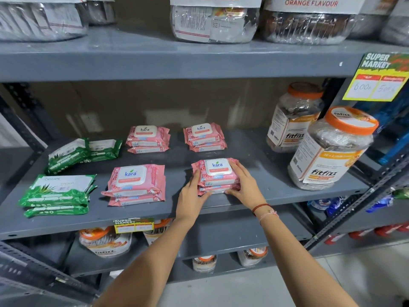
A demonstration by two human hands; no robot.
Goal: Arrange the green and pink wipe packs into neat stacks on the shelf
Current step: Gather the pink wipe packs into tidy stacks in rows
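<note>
Several stacks of pink wipe packs lie on the grey shelf (276,178). My left hand (192,196) and my right hand (245,185) press the two sides of the front right pink stack (218,171). Another pink stack (136,185) lies front centre, and two more sit behind, the back centre stack (147,138) and the back right stack (204,136). A green stack (58,191) lies at the front left. Behind it, two green packs (84,152) lean untidily against each other.
Two orange-lidded fitfizz jars (332,149) stand at the shelf's right end, close to my right hand. Wrapped tubs fill the shelf above (212,21). A yellow price tag (134,224) hangs on the shelf's front edge. More jars sit on the shelf below.
</note>
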